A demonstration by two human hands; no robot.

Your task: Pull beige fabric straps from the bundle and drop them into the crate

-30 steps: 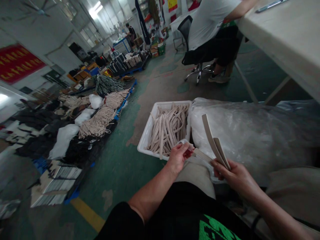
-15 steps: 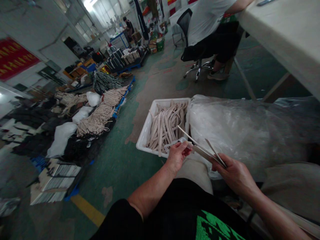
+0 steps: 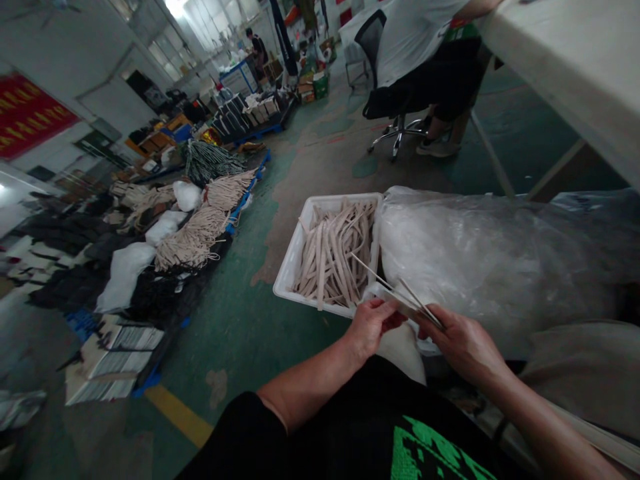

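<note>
Green floor [image 3: 240, 333] spreads left of the white tub [image 3: 291, 272]; just nearer is a pale strip [image 3: 409, 310]. The left hand [image 3: 369, 328] pinches one end, the right hand [image 3: 459, 341] grips the other with more strips [image 3: 412, 294] — best kept flat, lightly taut.

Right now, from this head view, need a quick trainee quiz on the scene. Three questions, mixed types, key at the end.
1. True or false: the right hand is empty.

2. Multiple choice: what fills the white plastic bin?
A) coiled black cables
B) a tangle of beige straps
C) folded white shirts

3. Fill in the blank: in the picture, the large clear plastic bag lies to the ____ of the bin.

Key:
1. False; it grips thin strips.
2. B
3. right
</note>
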